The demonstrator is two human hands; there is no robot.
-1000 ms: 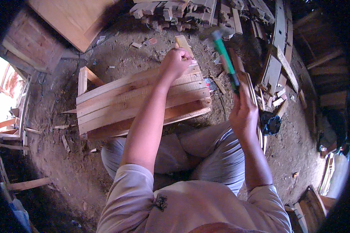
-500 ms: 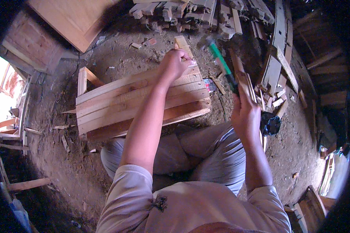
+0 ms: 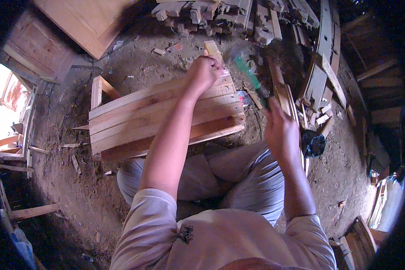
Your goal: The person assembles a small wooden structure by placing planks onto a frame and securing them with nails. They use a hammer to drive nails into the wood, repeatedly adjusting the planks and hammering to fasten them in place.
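Observation:
A slatted wooden piece (image 3: pixel 135 112), its boards lying side by side like a small crate, rests in front of my folded legs. At its far right corner my left hand (image 3: pixel 203 74) is closed in a pinch against the end of the top slat. Whatever the fingertips hold is too small to make out. My right hand (image 3: pixel 282 132) grips a hammer (image 3: pixel 247 72) with a green and dark handle, raised to the right of that corner. The hammer's head is smeared by motion. A light wooden leg (image 3: pixel 213 48) sticks out beyond the left hand.
Stacked timber (image 3: pixel 220 18) lies at the back. Long boards (image 3: pixel 319 67) and offcuts (image 3: pixel 324 117) are along the right. A black plastic bundle (image 3: pixel 313 143) sits beside my right wrist. A large wooden panel (image 3: pixel 83 22) stands at the far left. Scraps litter the dirt floor (image 3: pixel 76 193).
The hammer has tipped lower and a little left, toward the corner of the slats, with my right hand turning slightly left. My left hand stays at the same corner.

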